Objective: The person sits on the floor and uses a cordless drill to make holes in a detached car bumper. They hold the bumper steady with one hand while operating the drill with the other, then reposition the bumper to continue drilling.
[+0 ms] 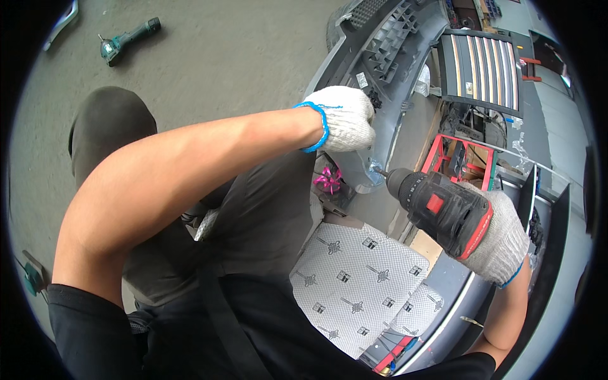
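My right hand (503, 237), in a white knit glove, is wrapped round a black and red cordless drill (437, 206). The drill points left, and its bit (380, 171) meets the lower end of a grey car bumper (396, 95), where a pale, shiny patch shows. Across from it my left hand (345, 120), gloved in white with a blue cuff, is closed over the bumper's near left edge. Its fingertips are partly hidden. Farther up, a black grid-like insert (392, 38) sits inside the bumper.
A green and black power tool (126, 41) lies on the concrete floor at the far left. A patterned padded sheet (358, 278) is beside my legs. Right of the bumper stand a red-framed tray (437, 152) and a striped dark panel (481, 69). A pink ribbon (328, 180) hangs near my knee.
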Available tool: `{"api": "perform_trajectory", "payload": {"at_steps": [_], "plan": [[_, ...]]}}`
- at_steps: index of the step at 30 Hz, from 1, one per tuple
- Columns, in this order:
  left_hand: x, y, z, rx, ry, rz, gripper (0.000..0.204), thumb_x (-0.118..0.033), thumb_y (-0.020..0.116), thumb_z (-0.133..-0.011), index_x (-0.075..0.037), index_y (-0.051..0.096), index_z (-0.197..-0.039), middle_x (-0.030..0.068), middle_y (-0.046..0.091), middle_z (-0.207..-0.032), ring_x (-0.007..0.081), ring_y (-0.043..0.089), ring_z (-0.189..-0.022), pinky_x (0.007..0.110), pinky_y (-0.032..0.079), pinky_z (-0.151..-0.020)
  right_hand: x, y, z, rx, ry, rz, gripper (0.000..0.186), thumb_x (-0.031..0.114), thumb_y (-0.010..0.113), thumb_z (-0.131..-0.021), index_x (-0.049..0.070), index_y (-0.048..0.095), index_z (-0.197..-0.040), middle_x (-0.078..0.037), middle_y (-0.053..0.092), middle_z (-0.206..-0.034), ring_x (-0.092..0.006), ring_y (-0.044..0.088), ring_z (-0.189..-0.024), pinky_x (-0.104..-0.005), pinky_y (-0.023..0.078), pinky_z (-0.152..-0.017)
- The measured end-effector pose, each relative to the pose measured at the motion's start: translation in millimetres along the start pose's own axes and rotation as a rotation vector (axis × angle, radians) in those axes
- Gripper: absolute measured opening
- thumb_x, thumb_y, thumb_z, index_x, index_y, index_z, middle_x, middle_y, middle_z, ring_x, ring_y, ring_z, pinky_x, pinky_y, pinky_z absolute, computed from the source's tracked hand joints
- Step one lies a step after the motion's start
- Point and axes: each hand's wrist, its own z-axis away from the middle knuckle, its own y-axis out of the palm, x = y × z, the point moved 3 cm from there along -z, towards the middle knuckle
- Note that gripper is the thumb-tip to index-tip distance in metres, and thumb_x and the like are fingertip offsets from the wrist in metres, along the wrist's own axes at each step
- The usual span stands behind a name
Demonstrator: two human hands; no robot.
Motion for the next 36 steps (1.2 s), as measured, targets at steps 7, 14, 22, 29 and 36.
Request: {"api": "perform_trajectory", "payload": {"at_steps": [7, 14, 22, 29, 36], "plan": [[-2, -1, 2, -0.007, 0.059, -0.022, 0.029, -0.026, 0.062, -0.078, 0.001, 0.074, -0.084, 0.025, 0.071, -0.087, 0.0427, 0.069, -0.084, 0.048, 0.056, -0.077, -3, 1, -1, -0.004, -0.03, -0.047, 0.048, 0.026, 0.081, -0.072, 0.008, 0.067, -0.115, -0.013, 0.072, -0.087, -0.0355, 0.071, -0.08, -0.0401, 0.058, -0.074], [-2, -1, 3, -0.01, 0.035, -0.005, 0.033, -0.028, 0.063, -0.079, 0.0, 0.075, -0.089, 0.0239, 0.071, -0.086, 0.0403, 0.069, -0.083, 0.046, 0.055, -0.077, -12, 6, 2, -0.017, -0.04, -0.071, 0.048, 0.025, 0.083, -0.07, 0.008, 0.067, -0.112, -0.013, 0.072, -0.089, -0.0364, 0.07, -0.08, -0.0403, 0.058, -0.074], [-1, -6, 4, -0.007, -0.012, 0.018, 0.038, -0.034, 0.065, -0.082, -0.002, 0.078, -0.098, 0.0207, 0.072, -0.088, 0.0349, 0.07, -0.085, 0.042, 0.055, -0.08, -15, 9, 3, 0.009, -0.008, -0.083, 0.04, 0.012, 0.086, -0.064, 0.005, 0.069, -0.099, -0.01, 0.071, -0.086, -0.0246, 0.07, -0.08, -0.0358, 0.058, -0.078], [-7, -11, 5, 0.054, 0.012, 0.065, 0.036, -0.032, 0.065, -0.086, -0.001, 0.076, -0.1, 0.0195, 0.074, -0.094, 0.0321, 0.071, -0.088, 0.04, 0.055, -0.082, -25, 21, 25, -0.126, -0.122, 0.096, 0.039, 0.017, 0.082, -0.065, 0.009, 0.071, -0.102, -0.012, 0.071, -0.094, -0.0355, 0.069, -0.086, -0.0418, 0.058, -0.08], [-14, -13, 8, 0.081, -0.02, 0.053, 0.036, -0.028, 0.066, -0.09, -0.003, 0.072, -0.115, 0.0184, 0.074, -0.1, 0.0324, 0.072, -0.092, 0.039, 0.056, -0.085, -43, 73, 51, -0.372, 0.139, -0.518, 0.045, 0.021, 0.085, -0.073, 0.008, 0.07, -0.113, -0.009, 0.073, -0.103, -0.0281, 0.07, -0.094, -0.0391, 0.056, -0.085]]}}
